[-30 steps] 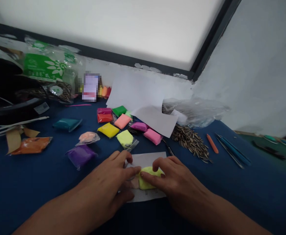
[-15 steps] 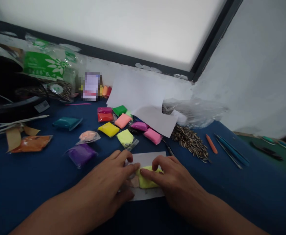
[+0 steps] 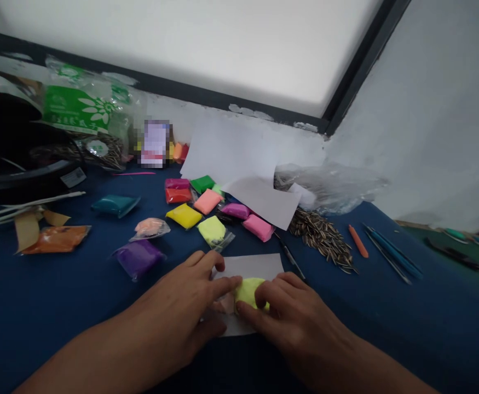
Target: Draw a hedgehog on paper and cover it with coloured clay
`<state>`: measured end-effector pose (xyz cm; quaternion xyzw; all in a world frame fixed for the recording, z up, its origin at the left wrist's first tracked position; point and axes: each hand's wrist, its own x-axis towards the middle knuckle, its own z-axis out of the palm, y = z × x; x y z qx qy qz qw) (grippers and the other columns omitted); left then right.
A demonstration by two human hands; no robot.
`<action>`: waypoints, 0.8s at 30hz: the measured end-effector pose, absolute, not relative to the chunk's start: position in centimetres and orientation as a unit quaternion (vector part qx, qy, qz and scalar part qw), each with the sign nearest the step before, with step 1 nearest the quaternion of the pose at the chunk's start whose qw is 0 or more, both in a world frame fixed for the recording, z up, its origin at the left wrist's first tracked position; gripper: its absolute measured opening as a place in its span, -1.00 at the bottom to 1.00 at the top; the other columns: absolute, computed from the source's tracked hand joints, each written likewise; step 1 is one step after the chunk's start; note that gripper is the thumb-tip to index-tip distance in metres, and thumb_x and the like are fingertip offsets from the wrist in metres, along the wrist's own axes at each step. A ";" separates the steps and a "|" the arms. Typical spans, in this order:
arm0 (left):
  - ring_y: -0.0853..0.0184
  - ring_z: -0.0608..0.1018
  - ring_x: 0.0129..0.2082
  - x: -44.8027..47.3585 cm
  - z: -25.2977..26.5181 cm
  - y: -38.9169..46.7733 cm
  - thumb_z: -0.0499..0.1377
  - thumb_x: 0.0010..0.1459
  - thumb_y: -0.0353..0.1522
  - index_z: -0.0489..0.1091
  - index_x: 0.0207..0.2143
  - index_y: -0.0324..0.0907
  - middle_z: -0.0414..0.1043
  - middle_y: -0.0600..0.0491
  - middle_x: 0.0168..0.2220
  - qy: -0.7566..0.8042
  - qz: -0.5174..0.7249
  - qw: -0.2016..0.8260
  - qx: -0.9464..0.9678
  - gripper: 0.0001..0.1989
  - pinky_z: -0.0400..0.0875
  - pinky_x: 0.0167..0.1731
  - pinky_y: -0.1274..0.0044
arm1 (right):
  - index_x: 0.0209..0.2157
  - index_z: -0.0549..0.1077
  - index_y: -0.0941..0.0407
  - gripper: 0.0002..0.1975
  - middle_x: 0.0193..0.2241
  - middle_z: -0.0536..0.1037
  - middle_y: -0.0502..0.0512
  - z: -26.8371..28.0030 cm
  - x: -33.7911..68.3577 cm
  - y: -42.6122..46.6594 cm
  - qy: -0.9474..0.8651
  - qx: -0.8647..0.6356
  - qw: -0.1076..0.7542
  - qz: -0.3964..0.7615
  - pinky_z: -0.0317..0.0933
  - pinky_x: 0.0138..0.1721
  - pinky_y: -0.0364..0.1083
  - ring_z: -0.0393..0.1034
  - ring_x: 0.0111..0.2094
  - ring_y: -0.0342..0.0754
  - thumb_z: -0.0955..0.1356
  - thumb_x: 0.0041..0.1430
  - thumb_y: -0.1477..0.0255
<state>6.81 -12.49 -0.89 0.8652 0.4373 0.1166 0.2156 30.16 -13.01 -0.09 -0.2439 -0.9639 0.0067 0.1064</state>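
A flattened piece of bright yellow clay [image 3: 249, 293] lies on a small white sheet of paper [image 3: 249, 264] in front of me. Next to it on the paper is a pale peach layer [image 3: 225, 303], partly covered by fingers. My left hand [image 3: 196, 298] rests over the paper's left side with fingers spread, its index fingertip at the clay's left edge. On the right, my right hand [image 3: 286, 306] has its thumb and bent index finger on the clay, hiding the clay's right side.
Beyond the paper are several coloured clay packets, including a yellow one [image 3: 184, 216] and a purple one [image 3: 139, 258]. A black pen [image 3: 292, 257], a pile of sunflower seeds [image 3: 323, 239], an orange stick [image 3: 358, 241] and blue tweezers [image 3: 393, 251] lie to the right. White sheets [image 3: 231, 156] stand behind.
My right thumb has moved down to the clay's near-left edge, and the right fingers have curled more. My left index finger has shifted slightly right. The view has shifted a little.
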 end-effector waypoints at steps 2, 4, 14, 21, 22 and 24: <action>-0.02 0.42 0.06 6.8 -0.9 -12.5 0.20 0.06 -0.52 0.46 0.15 -0.09 0.38 -0.16 0.08 0.431 0.115 0.215 0.869 -0.44 0.41 0.01 0.14 | 0.01 0.46 0.28 -0.70 -0.33 0.45 0.15 -0.2 29.9 -13.3 -0.967 -0.238 0.096 -0.005 0.10 -0.30 0.00 0.21 -0.39 0.00 0.21 0.32 0.62; -0.03 0.42 0.06 6.7 -0.9 -12.5 0.19 0.08 -0.52 0.47 0.13 -0.09 0.38 -0.16 0.09 0.428 0.112 0.218 0.870 -0.46 0.41 0.02 0.14 | 0.00 0.46 0.32 -0.70 -0.34 0.46 0.17 -0.3 29.6 -13.6 -0.968 -0.229 0.105 -0.022 0.12 -0.29 0.00 0.22 -0.40 0.00 0.23 0.31 0.61; -0.05 0.42 0.09 6.6 -0.8 -12.7 0.18 0.10 -0.49 0.45 0.15 -0.09 0.37 -0.17 0.10 0.426 0.108 0.220 0.871 -0.48 0.41 0.03 0.13 | 0.01 0.47 0.40 -0.68 -0.37 0.50 0.21 -0.9 29.2 -14.0 -0.958 -0.230 0.168 -0.042 0.15 -0.32 0.01 0.27 -0.41 0.02 0.20 0.34 0.61; -0.02 0.42 0.11 6.5 -1.1 -12.9 0.21 0.07 -0.45 0.34 0.25 -0.08 0.37 -0.14 0.15 0.432 0.126 0.201 0.870 -0.36 0.44 0.04 0.16 | -0.04 0.52 0.30 -0.65 -0.39 0.50 0.18 -0.9 29.7 -13.3 -0.941 -0.269 0.196 -0.055 0.15 -0.33 -0.02 0.28 -0.42 0.01 0.17 0.32 0.67; -0.02 0.43 0.12 6.5 -1.1 -13.0 0.21 0.06 -0.45 0.33 0.26 -0.09 0.37 -0.15 0.16 0.432 0.130 0.194 0.871 -0.34 0.45 0.04 0.16 | -0.05 0.53 0.29 -0.62 -0.38 0.51 0.19 -0.9 30.0 -13.0 -0.932 -0.291 0.205 -0.067 0.15 -0.33 -0.02 0.30 -0.41 0.01 0.16 0.30 0.71; -0.02 0.44 0.12 6.4 -1.2 -13.3 0.19 0.06 -0.45 0.31 0.27 -0.10 0.37 -0.15 0.16 0.433 0.141 0.177 0.873 -0.33 0.45 0.05 0.17 | -0.12 0.57 0.24 -0.61 -0.34 0.52 0.22 -0.8 30.6 -12.1 -0.912 -0.364 0.174 -0.070 0.17 -0.32 -0.01 0.30 -0.40 0.02 0.17 0.23 0.73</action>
